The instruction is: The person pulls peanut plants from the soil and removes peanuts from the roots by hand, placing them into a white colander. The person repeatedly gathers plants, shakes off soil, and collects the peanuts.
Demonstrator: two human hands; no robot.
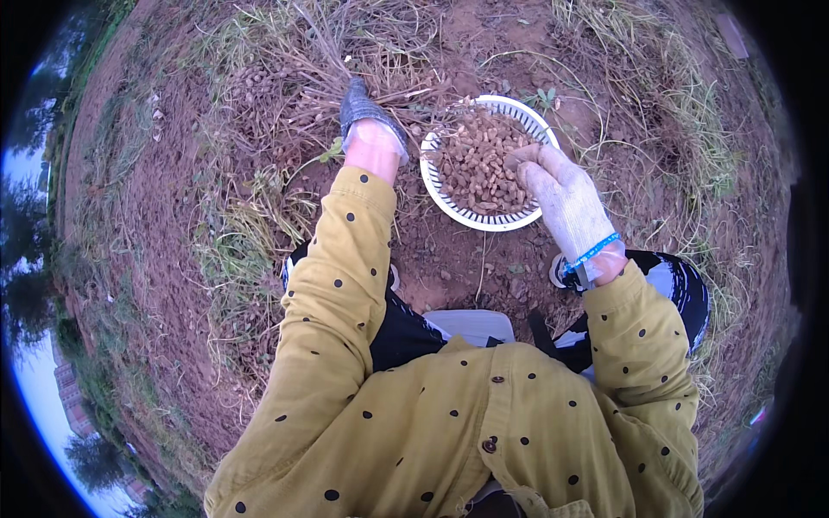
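Note:
A round white slatted plastic basket stands on the soil before me, holding many unshelled peanuts with some dry stem bits. My right hand, in a whitish knit glove with a blue band at the wrist, is over the basket's right side, fingertips bent at the peanuts; whether it holds one cannot be told. My left hand, in a dark grey glove, reaches to the base of a bundle of dry peanut plants left of the basket. Its fingers are mostly hidden, so its grip is unclear.
Peanut pods on pulled plants lie at the upper left. Green and dry vines cover the soil at the left, with another row at the right. A pale flat object is between my legs. Trees and buildings show at the far left.

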